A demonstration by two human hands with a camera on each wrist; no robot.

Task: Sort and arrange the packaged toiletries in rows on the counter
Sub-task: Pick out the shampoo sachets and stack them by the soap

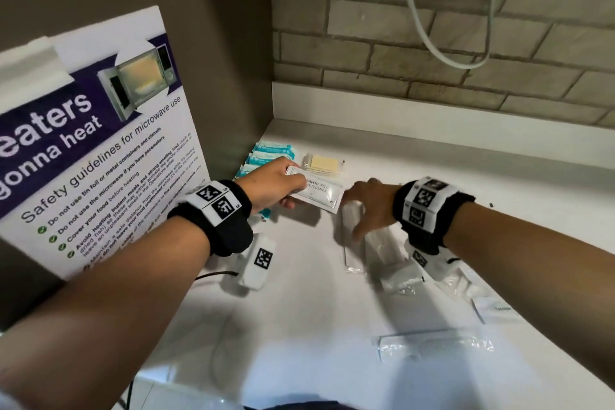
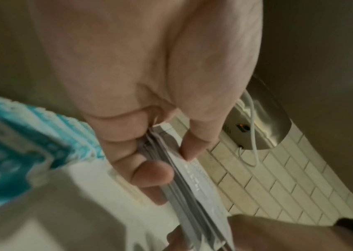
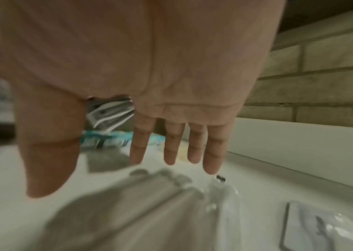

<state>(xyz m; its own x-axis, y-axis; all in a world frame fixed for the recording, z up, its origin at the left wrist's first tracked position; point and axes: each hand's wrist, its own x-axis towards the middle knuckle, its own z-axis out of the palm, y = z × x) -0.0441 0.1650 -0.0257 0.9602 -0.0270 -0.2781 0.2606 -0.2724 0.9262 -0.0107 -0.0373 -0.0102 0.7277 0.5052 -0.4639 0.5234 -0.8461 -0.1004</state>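
My left hand (image 1: pixel 276 185) pinches a small stack of white shampoo-with-conditioner sachets (image 1: pixel 319 191) above the counter; the left wrist view shows the stack (image 2: pixel 184 176) edge-on between thumb and fingers. Behind it lie several teal-and-white packets (image 1: pixel 271 151) in a row and a clear packet with a yellow pad (image 1: pixel 322 164). My right hand (image 1: pixel 366 206) hovers with straight, spread fingers (image 3: pixel 171 146) over clear-wrapped packets (image 1: pixel 379 243) on the white counter (image 1: pixel 299 309), holding nothing.
A microwave safety poster (image 1: pixel 96 143) leans against the left wall. The brick wall (image 1: pixel 432 53) with a hanging white cable (image 1: pixel 429 36) stands behind. More clear packets (image 1: pixel 436 344) and a white sachet (image 1: pixel 496 308) lie near the front right.
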